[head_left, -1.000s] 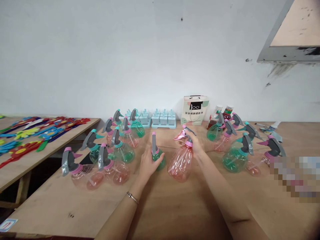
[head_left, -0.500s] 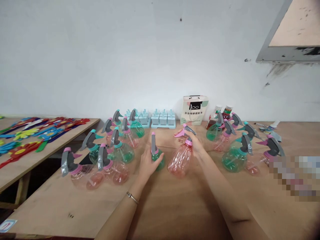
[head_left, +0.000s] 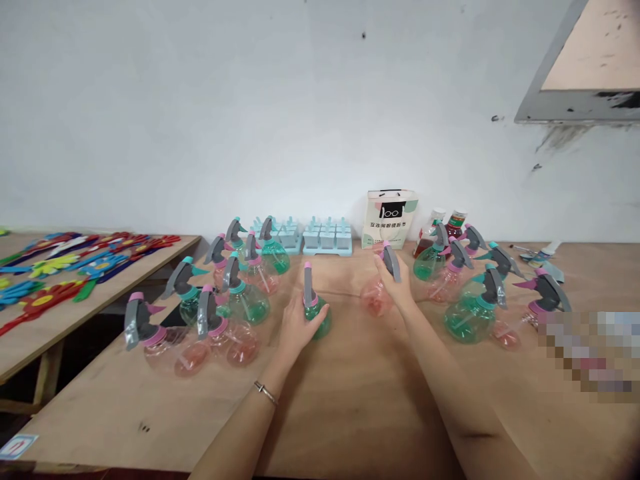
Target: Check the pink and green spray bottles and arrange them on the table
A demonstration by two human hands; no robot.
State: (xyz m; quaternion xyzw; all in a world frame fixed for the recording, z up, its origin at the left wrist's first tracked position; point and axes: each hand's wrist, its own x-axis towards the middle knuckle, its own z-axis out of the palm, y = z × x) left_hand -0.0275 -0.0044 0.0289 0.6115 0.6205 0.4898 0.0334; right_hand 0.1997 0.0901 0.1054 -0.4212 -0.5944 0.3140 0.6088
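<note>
My left hand (head_left: 299, 321) is closed around a green spray bottle (head_left: 320, 323) that stands on the wooden table, its grey head and pink nozzle upright above my fingers. To the right, my right hand (head_left: 395, 277) grips a pink spray bottle (head_left: 374, 297) near its neck; the grey trigger head shows over the hand, and part of the body is hidden by it. On the left stand several more pink and green bottles, among them a pink one (head_left: 165, 347) and a green one (head_left: 250, 303). Another group sits at right, including a green bottle (head_left: 467, 321).
Pale blue ice-pop moulds (head_left: 327, 237) and a paper bag (head_left: 390, 220) stand against the wall. Two bottles of reddish liquid (head_left: 455, 227) are beside the bag. Colourful felt hand shapes (head_left: 55, 297) lie on a second table at left. Small tools (head_left: 543, 257) lie at far right.
My right hand has carried the pink spray bottle back from the front, and it now stands more upright and turned. My left hand has stayed on the green bottle.
</note>
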